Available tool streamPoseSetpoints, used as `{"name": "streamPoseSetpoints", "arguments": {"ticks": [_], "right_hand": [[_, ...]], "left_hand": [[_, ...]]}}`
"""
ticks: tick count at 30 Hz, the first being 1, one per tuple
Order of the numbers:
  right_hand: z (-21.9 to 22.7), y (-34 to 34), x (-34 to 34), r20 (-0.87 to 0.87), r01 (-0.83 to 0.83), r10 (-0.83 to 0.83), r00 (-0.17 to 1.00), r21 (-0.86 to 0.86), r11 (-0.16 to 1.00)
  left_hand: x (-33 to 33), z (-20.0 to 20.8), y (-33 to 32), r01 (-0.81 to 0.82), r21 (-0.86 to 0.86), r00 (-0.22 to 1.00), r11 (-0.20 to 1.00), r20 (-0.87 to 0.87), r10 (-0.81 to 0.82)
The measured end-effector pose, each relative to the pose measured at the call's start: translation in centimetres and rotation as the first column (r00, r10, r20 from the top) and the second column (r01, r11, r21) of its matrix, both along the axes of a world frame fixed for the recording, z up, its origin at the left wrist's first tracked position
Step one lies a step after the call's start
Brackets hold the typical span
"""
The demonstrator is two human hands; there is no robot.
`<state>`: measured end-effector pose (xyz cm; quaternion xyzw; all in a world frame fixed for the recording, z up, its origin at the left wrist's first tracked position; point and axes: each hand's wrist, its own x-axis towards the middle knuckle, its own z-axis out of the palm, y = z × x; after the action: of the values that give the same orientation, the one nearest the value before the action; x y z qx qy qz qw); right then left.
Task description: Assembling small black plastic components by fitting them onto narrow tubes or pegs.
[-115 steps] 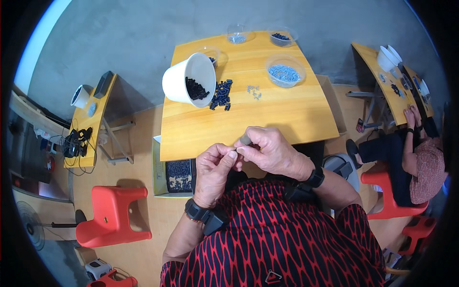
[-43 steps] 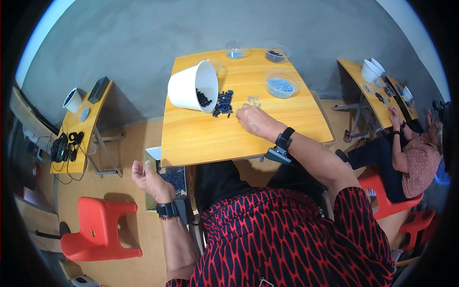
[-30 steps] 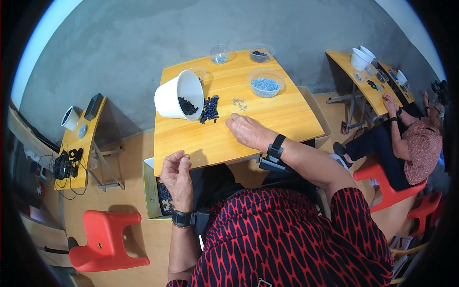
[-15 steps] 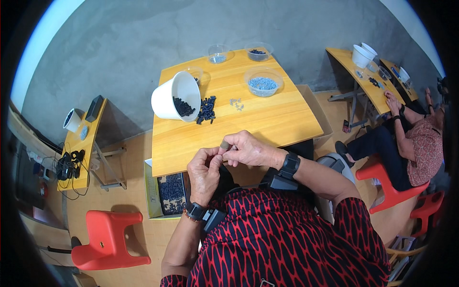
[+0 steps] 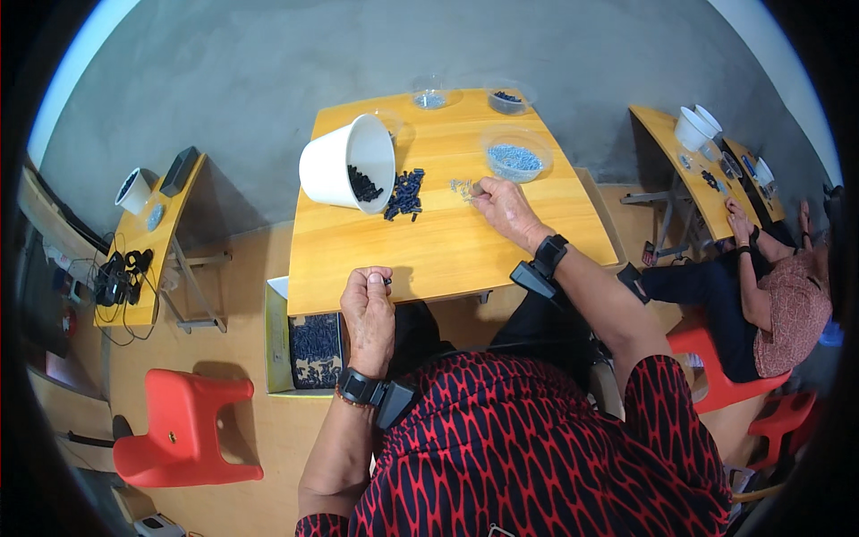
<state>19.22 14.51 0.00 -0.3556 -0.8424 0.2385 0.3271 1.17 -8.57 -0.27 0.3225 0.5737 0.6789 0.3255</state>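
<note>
Near the table's front edge, my left hand [image 5: 369, 309] is closed, pinching a small black plastic piece [image 5: 387, 281] between thumb and forefinger. My right hand [image 5: 507, 213] reaches across the table, its fingertips together at a small scatter of silvery metal pieces [image 5: 459, 186]. Whether a piece sits between those fingertips is too small to tell. A greenish cover wraps one right fingertip. Left of the scatter lies a heap of black pieces [image 5: 405, 194], spilling from a white bucket [image 5: 327, 167] tipped on its side. Beyond my right hand stands a clear bowl of bluish-silver pieces [image 5: 515, 159].
Two more clear tubs, one with silvery pieces [image 5: 429, 98] and one with black pieces [image 5: 506, 102], stand at the table's far edge. An open box of black pieces [image 5: 315, 351] is on the floor. A red chair [image 5: 183, 425] stands left; another person [image 5: 787, 300] sits right.
My hands have come apart. The right moved forward to the metal pieces; the left stayed near the front edge, now showing the black piece in its pinch. The view shifted slightly.
</note>
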Motion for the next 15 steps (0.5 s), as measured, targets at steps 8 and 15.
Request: {"name": "streamPoseSetpoints", "arguments": {"ticks": [8, 15], "right_hand": [[1.2, 0.6, -1.7, 0.195, -0.113, 0.083, 0.977, 0.148, 0.982], [1.5, 1.0, -1.8, 0.269, -0.170, 0.122, 0.955, 0.163, 0.972]], "left_hand": [[-0.9, 0.5, -0.6, 0.083, 0.027, 0.891, 0.996, 0.446, -0.087], [-0.5, 0.3, -0.7, 0.167, 0.039, 0.872, 0.985, 0.461, -0.166]]}}
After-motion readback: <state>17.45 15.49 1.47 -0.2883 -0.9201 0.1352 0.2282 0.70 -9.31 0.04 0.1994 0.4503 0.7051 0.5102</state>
